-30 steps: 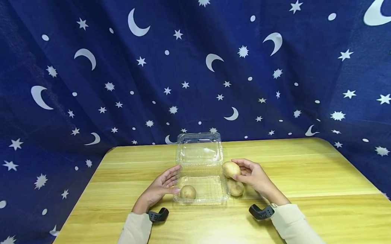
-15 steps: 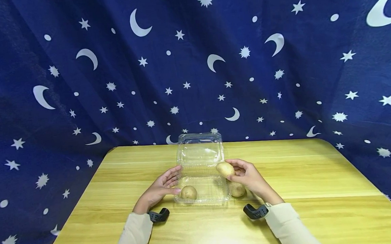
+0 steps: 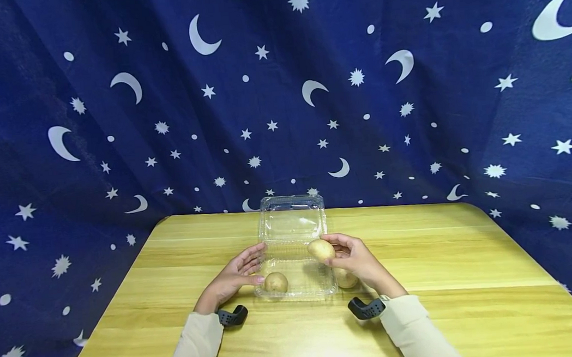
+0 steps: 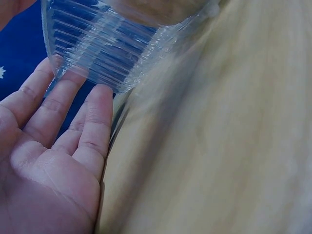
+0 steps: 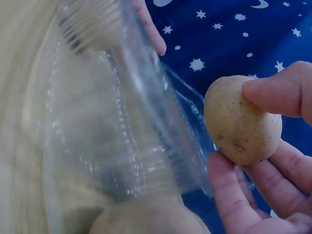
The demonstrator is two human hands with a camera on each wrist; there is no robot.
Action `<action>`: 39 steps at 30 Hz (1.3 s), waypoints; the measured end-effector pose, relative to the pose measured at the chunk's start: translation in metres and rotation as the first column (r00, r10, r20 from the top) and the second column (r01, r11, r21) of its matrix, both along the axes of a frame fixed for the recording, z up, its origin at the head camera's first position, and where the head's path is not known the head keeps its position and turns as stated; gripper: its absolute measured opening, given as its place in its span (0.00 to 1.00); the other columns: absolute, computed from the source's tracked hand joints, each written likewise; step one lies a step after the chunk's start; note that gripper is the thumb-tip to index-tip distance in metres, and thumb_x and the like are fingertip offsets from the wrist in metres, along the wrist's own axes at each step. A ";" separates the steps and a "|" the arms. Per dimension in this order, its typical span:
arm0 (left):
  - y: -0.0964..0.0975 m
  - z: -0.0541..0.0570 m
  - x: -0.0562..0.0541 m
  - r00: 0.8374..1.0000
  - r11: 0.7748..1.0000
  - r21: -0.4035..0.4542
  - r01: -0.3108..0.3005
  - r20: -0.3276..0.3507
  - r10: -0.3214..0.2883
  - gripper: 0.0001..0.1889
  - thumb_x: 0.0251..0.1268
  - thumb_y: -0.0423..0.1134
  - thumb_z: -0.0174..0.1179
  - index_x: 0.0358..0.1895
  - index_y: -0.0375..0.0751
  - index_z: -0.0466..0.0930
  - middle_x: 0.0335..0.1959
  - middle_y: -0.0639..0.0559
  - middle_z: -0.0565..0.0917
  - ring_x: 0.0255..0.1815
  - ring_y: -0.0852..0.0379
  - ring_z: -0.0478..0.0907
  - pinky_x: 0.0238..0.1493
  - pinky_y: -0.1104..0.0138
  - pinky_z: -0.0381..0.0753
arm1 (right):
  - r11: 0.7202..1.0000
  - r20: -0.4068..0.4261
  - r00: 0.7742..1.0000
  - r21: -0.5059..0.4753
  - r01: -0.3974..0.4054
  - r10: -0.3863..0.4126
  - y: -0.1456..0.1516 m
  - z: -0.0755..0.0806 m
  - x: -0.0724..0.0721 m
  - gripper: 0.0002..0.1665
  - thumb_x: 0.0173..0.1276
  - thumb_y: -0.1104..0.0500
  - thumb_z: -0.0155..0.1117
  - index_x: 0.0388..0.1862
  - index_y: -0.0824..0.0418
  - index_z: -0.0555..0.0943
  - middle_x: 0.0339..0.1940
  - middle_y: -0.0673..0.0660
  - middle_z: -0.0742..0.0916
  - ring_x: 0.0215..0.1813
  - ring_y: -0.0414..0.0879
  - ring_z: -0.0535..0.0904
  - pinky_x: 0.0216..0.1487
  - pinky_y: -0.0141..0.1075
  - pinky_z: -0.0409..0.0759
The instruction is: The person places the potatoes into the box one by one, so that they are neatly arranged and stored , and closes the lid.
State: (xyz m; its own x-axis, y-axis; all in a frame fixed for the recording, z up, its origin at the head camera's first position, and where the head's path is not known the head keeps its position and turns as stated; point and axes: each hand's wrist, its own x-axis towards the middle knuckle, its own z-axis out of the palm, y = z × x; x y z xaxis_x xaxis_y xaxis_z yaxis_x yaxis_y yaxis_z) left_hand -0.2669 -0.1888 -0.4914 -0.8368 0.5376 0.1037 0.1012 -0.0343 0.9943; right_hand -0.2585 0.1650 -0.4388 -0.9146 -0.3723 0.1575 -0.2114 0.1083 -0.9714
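A clear plastic clamshell box (image 3: 299, 276) stands on the table with its lid (image 3: 292, 222) tipped up at the back. One potato (image 3: 275, 282) lies inside, at the front left corner. My left hand (image 3: 233, 274) rests along the box's left side, its fingers straight against the ribbed wall (image 4: 102, 48) and its thumb at the rim. Between thumb and fingertips my right hand (image 3: 357, 259) pinches a second potato (image 5: 241, 119), held above the right part of the box. A third potato (image 3: 346, 278) sits just outside the right wall, partly hidden by the right hand.
The wooden table (image 3: 469, 276) extends to both sides and in front of the box. Behind its back edge hangs a dark blue curtain (image 3: 280, 91) with white moons and stars. A black strap device (image 3: 232, 316) sits on each wrist.
My right hand has carried its potato leftward, from beside the box's right wall to over its inside. The left hand and the box have stayed in place.
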 end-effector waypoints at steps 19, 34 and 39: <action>-0.001 0.000 0.000 1.000 1.000 0.001 -0.001 0.002 0.001 0.50 0.70 0.33 0.73 0.86 0.27 0.49 0.86 0.28 0.53 0.85 0.26 0.52 0.85 0.46 0.56 | 0.999 0.138 0.990 -0.037 -0.025 0.030 -0.023 0.008 0.003 0.39 0.66 0.71 0.70 0.76 0.78 0.72 0.71 0.72 0.81 0.61 0.49 0.83 0.57 0.31 0.85; 0.000 0.000 0.000 1.000 1.000 0.007 -0.003 0.008 0.003 0.51 0.69 0.33 0.74 0.86 0.27 0.50 0.86 0.27 0.54 0.85 0.26 0.53 0.85 0.46 0.57 | 0.996 0.129 0.989 -0.062 -0.060 0.068 -0.041 0.005 0.001 0.37 0.67 0.74 0.68 0.74 0.81 0.71 0.71 0.75 0.80 0.58 0.44 0.85 0.56 0.31 0.86; 0.000 0.000 0.000 1.000 1.000 0.009 -0.004 0.007 0.004 0.50 0.69 0.33 0.74 0.86 0.27 0.50 0.86 0.27 0.55 0.85 0.26 0.53 0.85 0.44 0.55 | 0.999 0.104 0.993 -0.017 -0.050 0.051 -0.046 0.004 0.001 0.35 0.68 0.73 0.69 0.74 0.79 0.74 0.70 0.74 0.82 0.60 0.48 0.85 0.55 0.30 0.86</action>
